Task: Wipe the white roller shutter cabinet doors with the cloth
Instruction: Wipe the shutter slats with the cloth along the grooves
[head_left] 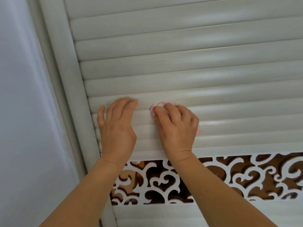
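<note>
The white roller shutter door [188, 66] fills most of the view, its rounded slats running left to right. My right hand [177, 128] presses a small pink-and-white cloth [158, 106] against a slat near the door's lower part; most of the cloth is hidden under my palm, with a bit of it showing at the fingertips and by the little finger. My left hand [117, 126] lies flat on the slats just left of it, fingers together, thumb spread, holding nothing.
A white fretwork band with scroll cutouts over a brown backing [229, 176] crosses the door below my hands, with more slats under it. The door's rounded frame post [72, 95] runs down the left, beside a pale wall [21, 112].
</note>
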